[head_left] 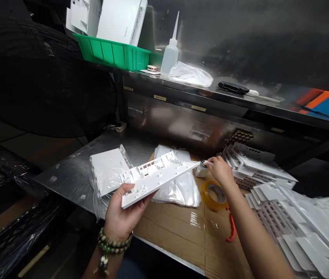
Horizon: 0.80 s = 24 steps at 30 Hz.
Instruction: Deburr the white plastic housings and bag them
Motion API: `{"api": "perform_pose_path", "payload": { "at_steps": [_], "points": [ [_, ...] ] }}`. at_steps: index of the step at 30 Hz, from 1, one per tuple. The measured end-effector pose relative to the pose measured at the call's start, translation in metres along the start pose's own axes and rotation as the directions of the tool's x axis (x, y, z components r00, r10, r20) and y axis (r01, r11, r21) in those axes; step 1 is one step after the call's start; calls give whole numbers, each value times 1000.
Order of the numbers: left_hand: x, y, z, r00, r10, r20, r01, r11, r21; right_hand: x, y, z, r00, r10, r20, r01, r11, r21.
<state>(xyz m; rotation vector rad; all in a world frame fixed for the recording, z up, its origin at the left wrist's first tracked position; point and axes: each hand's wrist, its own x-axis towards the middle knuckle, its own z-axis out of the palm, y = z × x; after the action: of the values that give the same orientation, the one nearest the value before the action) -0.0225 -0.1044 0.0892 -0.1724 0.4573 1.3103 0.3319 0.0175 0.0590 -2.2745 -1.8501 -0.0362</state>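
My left hand, with a beaded bracelet at its wrist, grips a white plastic housing by its near left end, inner side up. Beyond the housing's far right end is my right hand, fingers pinched together at a small white box; what they hold is too small to make out. Clear plastic bags lie under the housing. To the left sits a white housing wrapped in clear film. A roll of yellow tape lies below my right hand.
Stacked white housings fill the right side. A red tool lies on the cardboard. Above, a shelf holds a green basket, a squeeze bottle and a crumpled bag. A large fan stands at left.
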Motion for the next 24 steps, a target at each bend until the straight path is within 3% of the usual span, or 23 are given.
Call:
{"api": "perform_pose_path", "payload": {
  "at_steps": [5, 8, 11, 13, 15, 19, 24],
  "points": [
    [2, -7, 7, 1000, -26, -8, 25, 998, -59, -1, -4, -8, 994, 42, -103, -28, 990, 141],
    [2, -12, 9, 999, -30, -16, 29, 996, -83, -36, -25, -21, 961, 98, -258, -24, 961, 274],
    [1, -19, 12, 1000, -10, 8, 10, 998, -68, -102, -64, -34, 914, 54, -402, 139, 889, 436],
    [0, -25, 16, 1000, 10, -5, -10, 999, -48, -146, -96, -39, 841, -11, -541, 410, 664, 625],
    [-2, -31, 20, 999, 14, -44, -16, 999, -31, -180, -124, -42, 813, -71, -579, 515, 553, 655],
    [-7, -42, 26, 991, -52, -121, 46, 998, -49, -207, -160, -39, 772, -52, -633, 559, 529, 638],
    [-12, -47, 28, 964, -250, -84, 239, 963, -126, -218, -171, -33, 702, -81, -707, 646, 490, 585]
  ]
}}
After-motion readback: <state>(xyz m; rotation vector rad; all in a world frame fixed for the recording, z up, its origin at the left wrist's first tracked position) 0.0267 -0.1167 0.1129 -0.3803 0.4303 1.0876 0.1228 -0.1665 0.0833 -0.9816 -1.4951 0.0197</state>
